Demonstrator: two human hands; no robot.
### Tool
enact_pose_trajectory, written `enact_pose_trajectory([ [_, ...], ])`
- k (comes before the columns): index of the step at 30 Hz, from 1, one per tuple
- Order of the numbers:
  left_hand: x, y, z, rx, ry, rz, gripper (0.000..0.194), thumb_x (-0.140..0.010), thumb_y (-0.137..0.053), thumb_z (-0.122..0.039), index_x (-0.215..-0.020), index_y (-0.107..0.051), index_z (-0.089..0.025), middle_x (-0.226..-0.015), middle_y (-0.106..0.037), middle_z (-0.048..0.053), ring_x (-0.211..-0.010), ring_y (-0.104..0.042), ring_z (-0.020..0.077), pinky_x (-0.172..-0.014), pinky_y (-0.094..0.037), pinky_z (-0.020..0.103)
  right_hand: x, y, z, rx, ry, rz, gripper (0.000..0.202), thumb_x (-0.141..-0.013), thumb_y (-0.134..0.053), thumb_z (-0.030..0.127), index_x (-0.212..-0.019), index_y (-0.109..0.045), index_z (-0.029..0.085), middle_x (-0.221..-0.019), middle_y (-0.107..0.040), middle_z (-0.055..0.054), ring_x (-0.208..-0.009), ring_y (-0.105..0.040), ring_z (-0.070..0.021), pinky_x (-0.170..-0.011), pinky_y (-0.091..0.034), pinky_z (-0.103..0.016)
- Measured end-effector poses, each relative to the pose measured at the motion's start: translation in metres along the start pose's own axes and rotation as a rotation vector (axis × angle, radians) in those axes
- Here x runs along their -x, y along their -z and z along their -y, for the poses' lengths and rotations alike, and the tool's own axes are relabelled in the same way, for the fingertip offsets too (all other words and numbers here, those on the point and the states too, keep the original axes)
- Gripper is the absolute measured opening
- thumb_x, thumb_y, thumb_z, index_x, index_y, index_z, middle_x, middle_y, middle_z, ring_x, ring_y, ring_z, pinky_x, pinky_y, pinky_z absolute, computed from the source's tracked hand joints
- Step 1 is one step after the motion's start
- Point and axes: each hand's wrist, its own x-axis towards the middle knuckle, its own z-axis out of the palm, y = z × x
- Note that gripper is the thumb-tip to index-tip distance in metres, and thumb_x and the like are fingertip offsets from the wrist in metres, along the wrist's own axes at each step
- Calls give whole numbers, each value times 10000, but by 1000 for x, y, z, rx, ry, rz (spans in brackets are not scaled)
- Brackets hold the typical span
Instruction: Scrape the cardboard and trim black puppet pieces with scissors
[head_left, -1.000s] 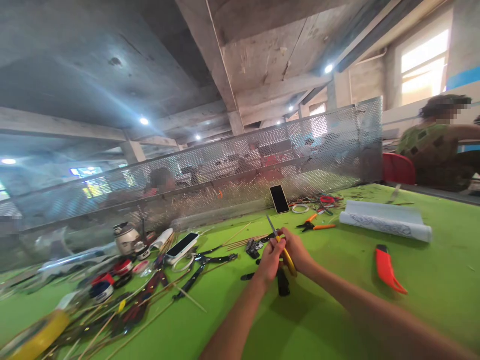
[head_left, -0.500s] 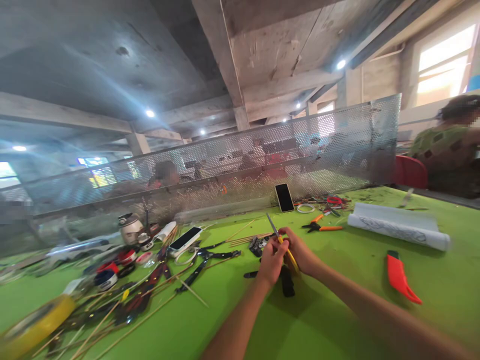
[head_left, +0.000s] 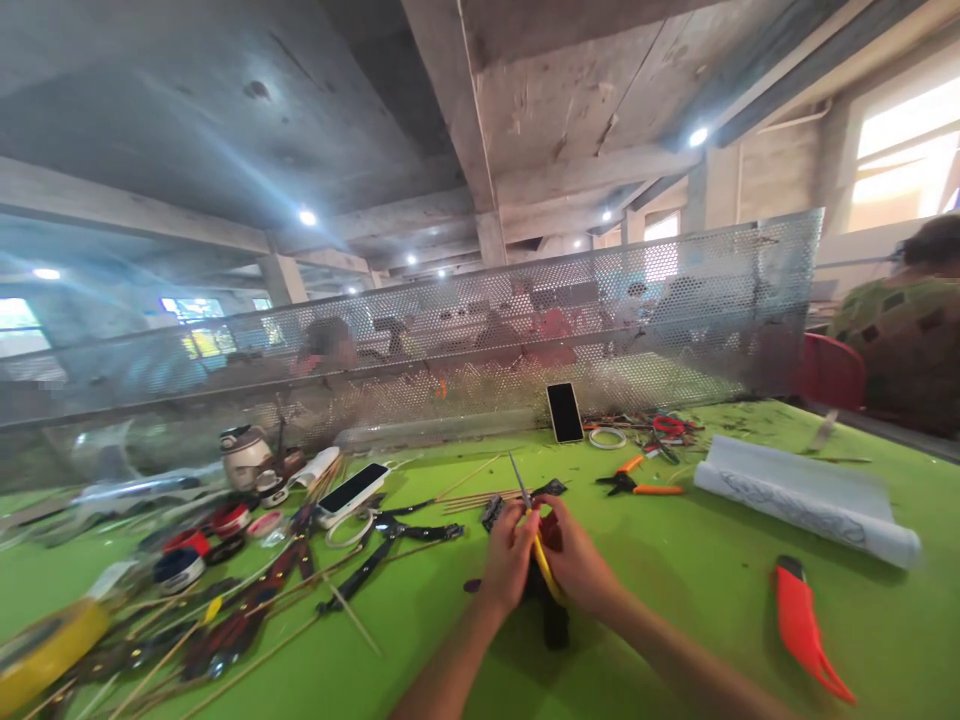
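My left hand [head_left: 507, 560] and my right hand [head_left: 576, 556] meet low over the table, fingers closed. Between them is a yellow-handled tool [head_left: 546, 568] with a slim grey pointed blade tilted up and left. Its handle lies along my right palm, and my left thumb presses close to the handle's top. Whatever else my left fingers pinch is hidden. Under my hands lies a black strap-like piece [head_left: 555, 622]. Beside my left fingertips is a dark buckle-like piece [head_left: 493, 512]; thin sticks [head_left: 480, 502] lie behind it.
To the right are orange-handled pliers [head_left: 637, 482], a paper roll [head_left: 806, 510] and a red-handled tool [head_left: 806, 625]. A phone [head_left: 565, 412] leans at the back. Left are a white device [head_left: 352, 494], black straps [head_left: 386, 540], jars [head_left: 178, 568] and yellow tape [head_left: 52, 650]. A perforated screen [head_left: 450, 350] stands behind.
The view has shifted, so most table items sit lower. My hands and the yellow-handled tool have moved left and down in the picture; the blade still points up-left.
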Motion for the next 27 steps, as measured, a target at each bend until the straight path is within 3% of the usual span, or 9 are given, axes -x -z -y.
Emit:
enact_pose_trajectory([
  [3, -6, 13, 6, -105, -58, 0, 338, -867, -500, -453, -735, -667, -191, -955, -607, 79, -960, -540, 249, -911, -405, 366, 4, -7, -4, 147, 10, -31, 426, -802, -503, 156, -1226, -466, 169, -1044, -575, -115, -797, -619, -196, -737, -519, -356],
  [7, -14, 27, 19, -192, -77, 8, 315, -858, -511, -415, -720, -674, -184, -993, -598, 88, -988, -551, 246, -905, -422, 354, 9, -13, 0, 301, 55, -31, 472, -805, -483, 143, -1273, -449, 196, -1112, -513, -118, -839, -609, -211, -772, -515, -377],
  [11, -21, 35, 36, -241, -44, 28, 320, -828, -572, -414, -641, -649, -166, -924, -623, 85, -835, -588, 213, -780, -472, 335, 13, -12, 11, 432, 132, -8, 607, -754, -497, 94, -1343, -424, 219, -1192, -522, -110, -1055, -545, -260, -933, -470, -417],
  [13, -24, 38, 46, -248, -22, 40, 311, -833, -601, -418, -669, -641, -156, -832, -632, 61, -757, -590, 185, -748, -484, 338, 13, -12, 14, 492, 172, 19, 708, -689, -503, 44, -1368, -429, 229, -1243, -529, -95, -1138, -495, -271, -996, -435, -427],
  [16, -27, 41, 55, -231, -9, 23, 246, -883, -594, -379, -857, -629, -137, -893, -639, 40, -836, -605, 170, -795, -495, 366, 11, -12, 17, 538, 203, 47, 719, -688, -506, 46, -1383, -446, 220, -1285, -536, -88, -1176, -476, -268, -1013, -429, -429],
  [20, -27, 40, 55, -113, -3, -58, 232, -858, -631, -369, -872, -633, -137, -1009, -626, 60, -968, -578, 199, -892, -459, 417, 6, -12, 24, 604, 238, 43, 604, -789, -513, 149, -1390, -460, 199, -1393, -493, -91, -1299, -399, -280, -1107, -313, -491],
  [23, -26, 34, 47, 73, 33, -93, 271, -852, -618, -421, -886, -644, -154, -1045, -636, 70, -1044, -565, 219, -971, -412, 448, 6, -14, 30, 775, 363, 34, 628, -840, -462, 165, -1460, -360, 181, -1509, -366, -85, -1404, -275, -255, -1161, -199, -511],
  [27, -24, 28, 36, 400, 159, -14, 482, -878, -443, -580, -911, -677, -161, -1016, -687, 118, -1098, -592, 283, -992, -419, 464, 6, -24, 34, 930, 563, 61, 684, -863, -455, 227, -1504, -241, 116, -1560, -238, -110, -1449, -156, -254, -1176, -149, -515],
])
